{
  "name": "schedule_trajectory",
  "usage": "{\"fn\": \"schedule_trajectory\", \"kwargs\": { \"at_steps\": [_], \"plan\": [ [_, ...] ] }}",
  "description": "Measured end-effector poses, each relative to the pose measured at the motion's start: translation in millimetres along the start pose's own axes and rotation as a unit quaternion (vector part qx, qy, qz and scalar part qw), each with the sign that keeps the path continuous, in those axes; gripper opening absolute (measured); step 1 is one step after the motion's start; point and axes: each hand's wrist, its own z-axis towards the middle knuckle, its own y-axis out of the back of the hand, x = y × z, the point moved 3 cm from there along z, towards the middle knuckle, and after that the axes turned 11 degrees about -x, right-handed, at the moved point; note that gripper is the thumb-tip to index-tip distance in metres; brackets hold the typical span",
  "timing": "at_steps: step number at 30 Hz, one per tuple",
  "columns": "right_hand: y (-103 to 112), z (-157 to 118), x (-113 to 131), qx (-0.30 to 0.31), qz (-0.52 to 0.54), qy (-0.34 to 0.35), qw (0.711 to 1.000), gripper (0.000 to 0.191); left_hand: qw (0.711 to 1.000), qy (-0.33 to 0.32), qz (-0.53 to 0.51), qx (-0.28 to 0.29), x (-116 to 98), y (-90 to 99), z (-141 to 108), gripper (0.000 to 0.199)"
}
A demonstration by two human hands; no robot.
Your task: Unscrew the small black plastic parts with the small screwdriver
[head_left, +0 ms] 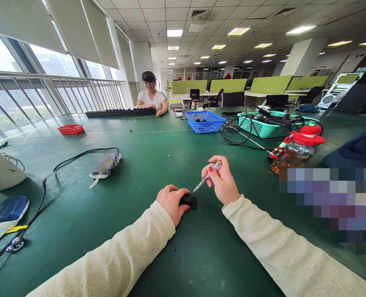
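My left hand [173,203] is closed around a small black part [189,201], holding it down on the green table [146,165]. Its exact kind is too small to make out, and the fingers hide its left side. In my right hand [221,181] is a screwdriver [205,178] with a clear handle, gripped between thumb and fingers. The shaft slants down to the left, and its tip is at the top of the black part. Whether the tip sits in a screw cannot be told.
Ahead are a blue basket [205,121] with small black pieces and a green basket [263,126] heaped with cables. A red-lidded bottle [297,148] stands right. Leftward lie a red tray [71,130], a lanyard badge [105,165] and a glove [6,212]. A person [152,97] sits across.
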Motion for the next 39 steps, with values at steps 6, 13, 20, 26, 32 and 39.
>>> {"fn": "schedule_trajectory", "kwargs": {
  "at_steps": [6, 13, 20, 26, 32, 39],
  "plan": [
    [0.9, 10.0, -16.1, -0.018, 0.051, -0.095, 0.994, 0.033, 1.0, 0.0, 0.001, -0.001, 0.4, -0.6, 0.3, 0.037],
    [3.0, 12.1, -25.7, -0.045, 0.086, -0.156, 0.983, 0.041, 1.0, -0.003, 0.008, 0.0, -0.8, 1.0, 0.4, 0.037],
    [4.7, 9.9, -30.2, -0.082, 0.095, -0.196, 0.972, 0.044, 1.0, -0.004, 0.008, 0.003, -1.8, 2.8, -0.3, 0.038],
    [6.3, 7.4, -27.3, -0.098, 0.09, -0.177, 0.975, 0.039, 1.0, -0.02, -0.009, -0.003, 0.0, 1.2, -2.3, 0.042],
    [6.6, 4.9, -22.5, -0.096, 0.082, -0.139, 0.982, 0.034, 1.0, -0.02, -0.012, -0.007, 2.4, -1.5, -1.6, 0.037],
    [6.1, 0.3, -10.0, -0.061, 0.044, -0.058, 0.996, 0.027, 1.0, -0.013, -0.005, -0.006, 2.5, -1.7, 0.5, 0.036]
  ]
}}
